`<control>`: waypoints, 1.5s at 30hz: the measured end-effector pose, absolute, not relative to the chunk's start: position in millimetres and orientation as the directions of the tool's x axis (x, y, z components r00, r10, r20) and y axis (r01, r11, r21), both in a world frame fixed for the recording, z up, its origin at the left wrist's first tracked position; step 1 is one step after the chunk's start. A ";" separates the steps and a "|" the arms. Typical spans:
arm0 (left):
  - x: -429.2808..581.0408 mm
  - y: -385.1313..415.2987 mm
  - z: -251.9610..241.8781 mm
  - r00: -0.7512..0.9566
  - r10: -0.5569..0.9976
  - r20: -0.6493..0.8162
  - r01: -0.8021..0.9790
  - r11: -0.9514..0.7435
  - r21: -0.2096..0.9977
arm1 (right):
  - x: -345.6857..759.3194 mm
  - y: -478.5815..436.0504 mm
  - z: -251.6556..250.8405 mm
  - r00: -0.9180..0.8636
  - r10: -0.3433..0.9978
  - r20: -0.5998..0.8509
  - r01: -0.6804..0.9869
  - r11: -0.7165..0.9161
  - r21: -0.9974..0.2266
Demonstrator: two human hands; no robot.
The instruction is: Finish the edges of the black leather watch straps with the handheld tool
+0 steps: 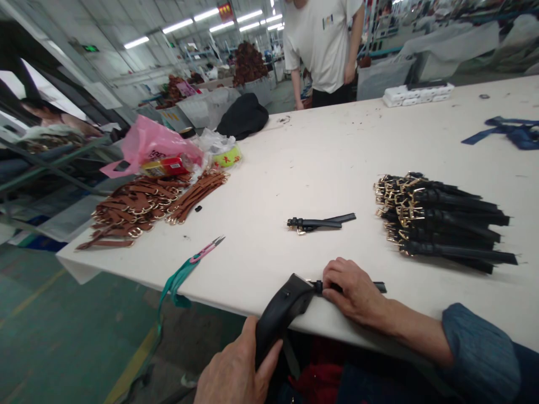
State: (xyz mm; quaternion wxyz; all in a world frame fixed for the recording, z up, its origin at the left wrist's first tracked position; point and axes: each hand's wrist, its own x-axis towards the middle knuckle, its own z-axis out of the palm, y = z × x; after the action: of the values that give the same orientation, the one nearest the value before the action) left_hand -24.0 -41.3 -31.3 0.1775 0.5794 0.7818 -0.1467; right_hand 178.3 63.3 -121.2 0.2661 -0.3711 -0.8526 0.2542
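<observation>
My left hand (240, 365) is wrapped round the lower part of a black curved handheld tool (284, 306); its exact kind does not show. The tool's broad head reaches over the table's front edge, close to the buckle end of a black strap (379, 287). My right hand (351, 289) has its fingers closed on that strap, pressing it to the tabletop, so its middle is hidden. Just beyond lie a few black buckled straps (322, 223). Farther right is a stacked pile of black straps (450, 224) with gold buckles facing left.
Pink-handled thread snips (206, 249) with a green cloth strip (179, 283) lie at the front edge. Brown buckled straps (130, 205), a pink bag (154, 143) and a black cap (244, 116) are at left. A person (322, 47) stands behind the white table (311, 157).
</observation>
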 end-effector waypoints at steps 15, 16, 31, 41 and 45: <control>-38.3 -43.0 -35.4 -0.208 0.883 -0.421 0.972 0.233 0.009 | 171.5 74.5 -127.8 -0.576 0.772 0.269 0.581 0.618 -0.529; -37.9 -41.2 -33.0 -0.200 0.885 -0.420 0.975 0.222 0.004 | 171.1 74.8 -128.8 -0.571 0.775 0.271 0.586 0.616 -0.526; -31.5 -24.9 -21.0 -0.123 0.923 -0.364 0.990 0.088 -0.110 | 169.7 77.6 -131.1 -0.517 0.820 0.245 0.615 0.555 -0.560; -26.2 -19.4 -12.6 -0.112 0.924 -0.366 0.990 0.074 -0.116 | 169.6 78.3 -133.0 -0.503 0.827 0.251 0.598 0.543 -0.589; -24.0 -17.6 -10.1 -0.100 0.931 -0.350 0.992 0.064 -0.113 | 170.0 78.7 -133.9 -0.503 0.824 0.260 0.593 0.548 -0.590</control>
State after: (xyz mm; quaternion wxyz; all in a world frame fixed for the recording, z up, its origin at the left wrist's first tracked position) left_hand -24.0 -17.6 -10.1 0.0925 0.6643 0.7236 -0.1630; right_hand 170.0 78.7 -133.9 0.2649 -0.4223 -0.8389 0.2186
